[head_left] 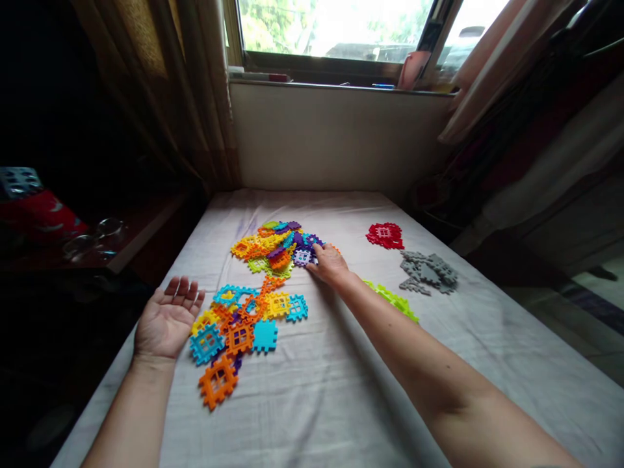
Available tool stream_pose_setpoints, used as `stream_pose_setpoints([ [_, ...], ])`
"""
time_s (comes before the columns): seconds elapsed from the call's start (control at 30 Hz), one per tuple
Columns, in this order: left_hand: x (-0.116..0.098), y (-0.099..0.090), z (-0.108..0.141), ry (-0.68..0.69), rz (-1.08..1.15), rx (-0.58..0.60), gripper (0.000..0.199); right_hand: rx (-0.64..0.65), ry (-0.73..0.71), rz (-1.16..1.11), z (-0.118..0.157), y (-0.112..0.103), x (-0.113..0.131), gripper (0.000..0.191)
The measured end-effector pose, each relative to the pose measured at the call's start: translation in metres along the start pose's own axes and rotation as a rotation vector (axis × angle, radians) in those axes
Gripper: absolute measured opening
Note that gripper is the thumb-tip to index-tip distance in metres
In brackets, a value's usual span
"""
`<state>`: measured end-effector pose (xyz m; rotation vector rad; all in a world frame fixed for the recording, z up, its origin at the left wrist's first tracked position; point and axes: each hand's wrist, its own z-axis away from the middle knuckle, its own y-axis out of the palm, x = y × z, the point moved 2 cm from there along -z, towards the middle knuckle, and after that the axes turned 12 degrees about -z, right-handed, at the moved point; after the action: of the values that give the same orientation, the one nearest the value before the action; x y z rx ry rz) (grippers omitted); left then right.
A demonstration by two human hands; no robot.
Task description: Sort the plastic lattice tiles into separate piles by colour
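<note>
My left hand (166, 318) rests palm up on the sheet, fingers loosely spread and holding nothing. Right beside it lies a loose spread of interlocking plastic tiles, among them an orange window tile (218, 382), a solid blue tile (265, 336) and a yellow window tile (277, 304). Farther off is a mixed heap of yellow, orange, green and purple tiles (263, 246). At that heap's right edge my right hand (329, 263) pinches at a purple tile (301, 257); its fingertips are partly hidden.
Red tiles (385, 234) and grey tiles (429, 273) lie in separate piles on the right. Light green tiles (392, 300) are partly covered by my right forearm. A dark side table (141, 237) with eyeglasses (110, 227) stands left; a curtain (195, 97) and window are behind.
</note>
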<state>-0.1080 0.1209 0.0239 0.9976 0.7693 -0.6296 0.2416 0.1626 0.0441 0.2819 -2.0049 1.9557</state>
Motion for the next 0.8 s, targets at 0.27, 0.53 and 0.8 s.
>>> stream_pose_setpoints([
  [0.27, 0.0, 0.001, 0.001, -0.011, 0.018, -0.007, 0.022, -0.121, -0.215, -0.064, -0.007, 0.0, 0.044, 0.041],
  [0.53, 0.001, -0.001, -0.001, 0.004, -0.004, 0.006, 0.019, -0.004, -0.384, -0.039, 0.002, 0.038, 0.067, 0.04],
  [0.8, 0.002, -0.001, -0.002, -0.001, -0.006, 0.019, 0.016, -0.046, -0.283, -0.119, -0.002, 0.032, 0.041, 0.046],
])
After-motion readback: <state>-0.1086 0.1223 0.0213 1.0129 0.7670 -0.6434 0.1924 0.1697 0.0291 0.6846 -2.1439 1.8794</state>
